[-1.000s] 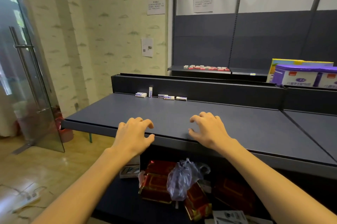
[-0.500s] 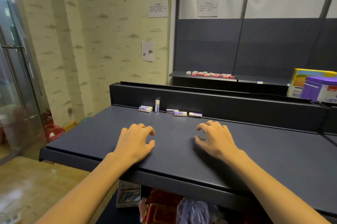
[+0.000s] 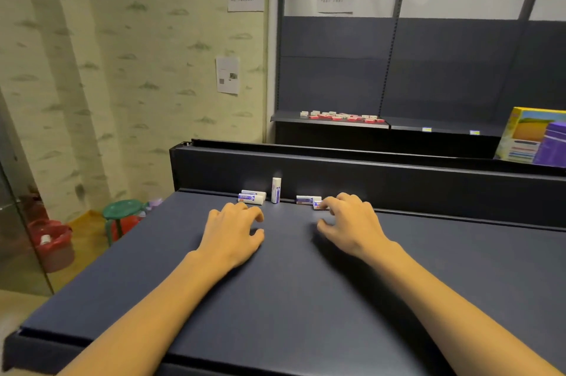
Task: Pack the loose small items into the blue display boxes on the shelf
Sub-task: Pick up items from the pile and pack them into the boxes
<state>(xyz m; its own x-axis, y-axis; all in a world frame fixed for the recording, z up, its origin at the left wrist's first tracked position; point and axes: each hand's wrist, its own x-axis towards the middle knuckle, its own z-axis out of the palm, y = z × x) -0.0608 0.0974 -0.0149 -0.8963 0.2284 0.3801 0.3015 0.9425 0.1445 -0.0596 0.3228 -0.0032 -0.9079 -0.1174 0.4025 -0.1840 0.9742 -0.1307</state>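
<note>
head: reach step, nothing picked | left hand loosely curled, empty, near stacked erasers | right hand curled, fingertips at eraser, grip unclear | no blue boxes visible; next needs pinch

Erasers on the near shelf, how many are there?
5 visible: two lying stacked at left, one upright, one lying flat to its right, one partly under the right hand's fingertips. That hand may hide more.
</note>
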